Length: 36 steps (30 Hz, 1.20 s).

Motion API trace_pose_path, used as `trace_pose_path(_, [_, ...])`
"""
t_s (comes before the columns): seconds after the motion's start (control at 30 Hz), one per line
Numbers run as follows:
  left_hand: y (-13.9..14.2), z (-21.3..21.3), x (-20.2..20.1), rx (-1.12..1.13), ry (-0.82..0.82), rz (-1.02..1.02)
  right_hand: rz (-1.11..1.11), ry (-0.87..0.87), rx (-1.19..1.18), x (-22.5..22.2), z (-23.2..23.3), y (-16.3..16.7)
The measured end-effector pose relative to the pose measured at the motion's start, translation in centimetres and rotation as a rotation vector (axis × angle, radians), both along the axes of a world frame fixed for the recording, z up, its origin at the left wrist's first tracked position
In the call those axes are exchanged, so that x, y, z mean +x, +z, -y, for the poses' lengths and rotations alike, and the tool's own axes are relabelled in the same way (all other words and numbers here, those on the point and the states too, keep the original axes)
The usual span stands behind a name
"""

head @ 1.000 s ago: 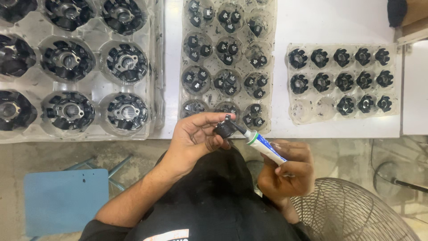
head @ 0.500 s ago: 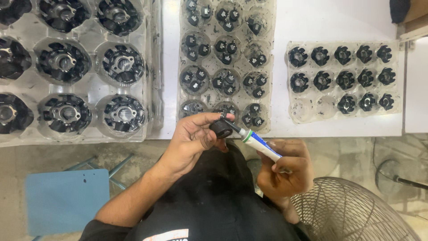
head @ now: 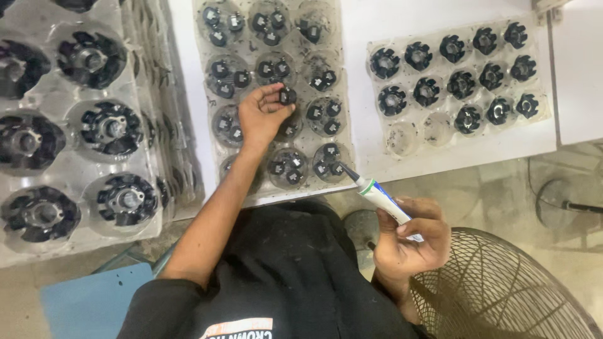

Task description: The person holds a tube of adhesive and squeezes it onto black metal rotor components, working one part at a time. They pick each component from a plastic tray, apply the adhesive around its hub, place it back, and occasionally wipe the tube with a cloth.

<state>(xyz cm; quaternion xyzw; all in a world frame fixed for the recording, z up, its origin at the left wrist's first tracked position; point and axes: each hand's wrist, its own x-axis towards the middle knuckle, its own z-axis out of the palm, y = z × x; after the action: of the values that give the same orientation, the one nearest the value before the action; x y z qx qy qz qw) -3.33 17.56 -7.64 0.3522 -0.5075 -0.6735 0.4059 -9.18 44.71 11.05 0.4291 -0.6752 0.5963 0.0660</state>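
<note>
My left hand [head: 264, 116] reaches out over the middle tray [head: 207, 125], a clear moulded sheet on the white desk [head: 402, 19], and its fingers [head: 271, 94] pinch a small black part [head: 287, 96] just above one of the round cups in the tray's second row. The part sits at the fingertips, on the far side of my palm, nearly touching the cup below it. My right hand [head: 411, 242] stays close to my body, off the desk edge, with its fingers wrapped around a small white tube [head: 380, 196] with a blue-and-green band. The tube's long axis runs diagonally, its dark nozzle pointing up and left toward the near corner of the same tray, well apart from the pinched part. So the left hand is the one at the cup; the right is the farther. A tray of larger black rotors [head: 107, 129] lies left, a tray of small black wheels [head: 452, 85] right, and a wire fan guard [head: 502, 295] sits beside my right wrist.
</note>
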Motion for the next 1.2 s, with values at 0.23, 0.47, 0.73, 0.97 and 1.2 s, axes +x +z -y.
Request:
trace_pose_path(0.23, [-2.1, 5.6, -4.6, -0.712, -0.059, 0.679, 0.001, -0.045, 0.016, -1.0, -1.6, -0.6])
trace_pose_path(0.47, [-4.5, 9.0, -6.6, -1.109, -0.228, 0.905, 0.052, -0.087, 0.047, -1.8, -2.0, -0.9])
trace_pose_path(0.73, [-4.7, 8.5, -6.5, -1.084, -0.290, 1.035, 0.051, -0.025, 0.084, -2.6, -1.5, -1.9])
trace_pose_path(0.97, [1.0, 0.7, -4.0, -0.461, -0.110, 0.506, 0.677, 0.111, -0.236, -3.6, 2.3, -4.9])
trace_pose_path(1.2, [5.3, -9.8, 1.9, 0.165, -0.478, -0.304, 1.220, 0.344, -0.178, -4.7, 7.1, -7.7])
